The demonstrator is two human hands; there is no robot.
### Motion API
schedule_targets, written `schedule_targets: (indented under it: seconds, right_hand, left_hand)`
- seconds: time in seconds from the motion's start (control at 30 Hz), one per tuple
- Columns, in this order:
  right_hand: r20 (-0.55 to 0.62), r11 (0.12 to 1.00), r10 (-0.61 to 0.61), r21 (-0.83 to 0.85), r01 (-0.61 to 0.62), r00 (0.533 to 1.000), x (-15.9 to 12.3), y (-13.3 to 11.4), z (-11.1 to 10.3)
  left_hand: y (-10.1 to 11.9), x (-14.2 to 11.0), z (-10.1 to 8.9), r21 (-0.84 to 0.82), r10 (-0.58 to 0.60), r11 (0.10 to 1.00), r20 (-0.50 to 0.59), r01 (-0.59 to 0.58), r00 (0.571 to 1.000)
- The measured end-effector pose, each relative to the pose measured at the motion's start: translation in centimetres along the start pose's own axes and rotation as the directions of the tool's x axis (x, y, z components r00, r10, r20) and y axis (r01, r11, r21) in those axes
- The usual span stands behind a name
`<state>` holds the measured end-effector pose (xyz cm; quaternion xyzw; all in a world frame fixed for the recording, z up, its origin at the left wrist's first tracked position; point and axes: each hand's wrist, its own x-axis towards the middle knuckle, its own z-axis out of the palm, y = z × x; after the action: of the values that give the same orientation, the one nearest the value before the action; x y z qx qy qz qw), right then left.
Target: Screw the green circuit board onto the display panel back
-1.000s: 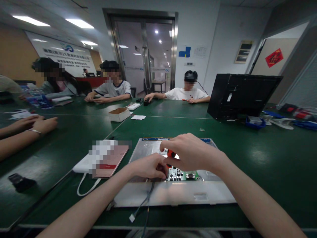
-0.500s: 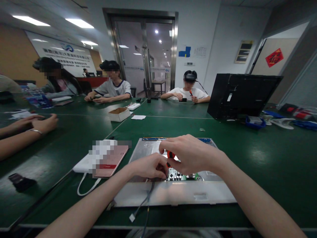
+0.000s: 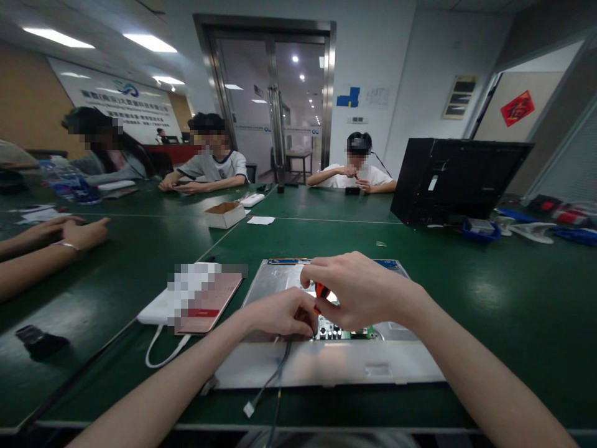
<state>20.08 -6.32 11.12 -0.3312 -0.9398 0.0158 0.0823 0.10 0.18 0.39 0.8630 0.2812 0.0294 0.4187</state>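
Observation:
A flat metal display panel (image 3: 336, 362) lies in front of me with a green circuit board (image 3: 364, 331) on its middle. My right hand (image 3: 357, 289) is closed around the orange and black handle of a screwdriver (image 3: 321, 290), held upright over the board's left part. Right beside it, my left hand (image 3: 289, 313) has its fingers pinched together low at the board's left edge. What sits between those fingertips, perhaps the screwdriver's shaft, is hidden. Dark cables with a white connector (image 3: 249, 409) run from under my left hand over the panel's front edge.
Left of the panel lie a white power bank (image 3: 156, 311) and a pink phone (image 3: 219, 302) joined by a cable. A black watch-like object (image 3: 40, 342) is farther left. A cardboard box (image 3: 224, 216) and a black monitor (image 3: 457, 180) stand beyond. Co-workers sit around the green table.
My two hands stay in nearly the same place, the screwdriver handle showing slightly turned. Across the table, a co-worker has drawn a small black object closer and brought both hands together.

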Motion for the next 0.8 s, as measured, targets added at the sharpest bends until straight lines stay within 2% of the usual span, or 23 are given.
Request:
schedule_targets:
  seconds: [0.17, 0.4, 0.63, 0.8]
  right_hand:
    - [0.0, 1.0, -0.016, 0.021, 0.016, 1.0, 0.09, 0.06, 0.16]
    - [-0.006, 0.997, 0.048, -0.066, -0.048, 0.999, 0.4, 0.03, 0.12]
    - [-0.018, 1.0, -0.016, 0.012, 0.016, 1.0, 0.05, 0.09, 0.15]
    - [-0.005, 1.0, -0.008, 0.004, 0.008, 1.0, 0.1, 0.09, 0.22]
  left_hand:
    - [0.02, -0.09, 0.11, -0.011, 0.013, 1.0, -0.02, -0.014, 1.0]
    - [0.02, -0.24, 0.2, -0.019, -0.008, 1.0, -0.024, 0.008, 1.0]
    - [0.42, -0.21, -0.08, -0.01, -0.016, 1.0, -0.003, 0.016, 1.0]
    - [0.05, -0.11, 0.03, 0.01, -0.006, 1.0, -0.019, 0.006, 1.0]
